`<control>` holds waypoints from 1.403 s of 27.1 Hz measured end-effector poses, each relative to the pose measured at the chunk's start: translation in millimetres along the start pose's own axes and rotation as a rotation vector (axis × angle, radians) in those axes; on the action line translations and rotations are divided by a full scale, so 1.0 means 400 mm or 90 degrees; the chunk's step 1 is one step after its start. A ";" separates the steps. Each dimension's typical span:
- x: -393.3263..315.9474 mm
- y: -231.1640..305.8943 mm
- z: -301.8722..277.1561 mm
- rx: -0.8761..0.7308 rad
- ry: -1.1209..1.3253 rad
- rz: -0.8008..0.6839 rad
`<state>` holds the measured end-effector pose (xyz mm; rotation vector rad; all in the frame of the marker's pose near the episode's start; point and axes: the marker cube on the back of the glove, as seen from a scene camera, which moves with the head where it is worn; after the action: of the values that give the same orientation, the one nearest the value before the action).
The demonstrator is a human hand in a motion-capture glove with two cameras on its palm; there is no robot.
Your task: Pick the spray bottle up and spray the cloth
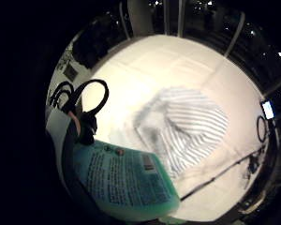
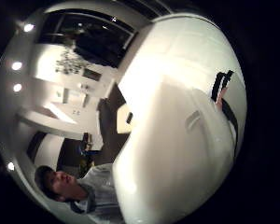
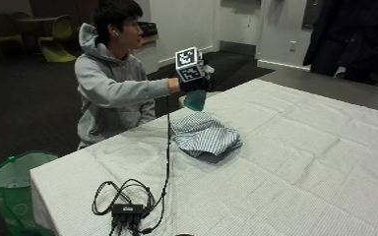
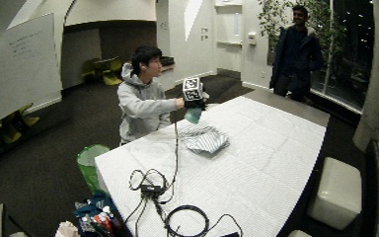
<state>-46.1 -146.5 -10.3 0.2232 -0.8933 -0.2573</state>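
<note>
Gloved right hand (image 3: 192, 84) grips spray bottle (image 3: 194, 100) raised above striped cloth (image 3: 204, 137). Risk: nozzle direction unclear; spray may miss onto the tablecloth (image 3: 294, 162).

The spray bottle (image 3: 194, 100) head and trigger are hidden under the gloved right hand (image 3: 192, 83); nozzle direction cannot be read. Label print on the bottle is too small to make out. The far side of the striped cloth (image 3: 204, 134) is hidden by its own folds.

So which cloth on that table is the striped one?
The crumpled cloth lying below the held spray bottle; the tablecloth under it is plain white.
</note>
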 end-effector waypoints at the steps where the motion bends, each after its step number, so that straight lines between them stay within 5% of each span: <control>1: -0.011 -0.011 0.005 0.029 -0.029 -0.008; 13: -0.017 -0.136 0.192 0.303 -0.289 -0.018; 38: 0.101 -0.239 0.440 0.266 -0.293 0.053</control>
<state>-173.0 -264.4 98.1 0.5266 -1.4090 -0.0375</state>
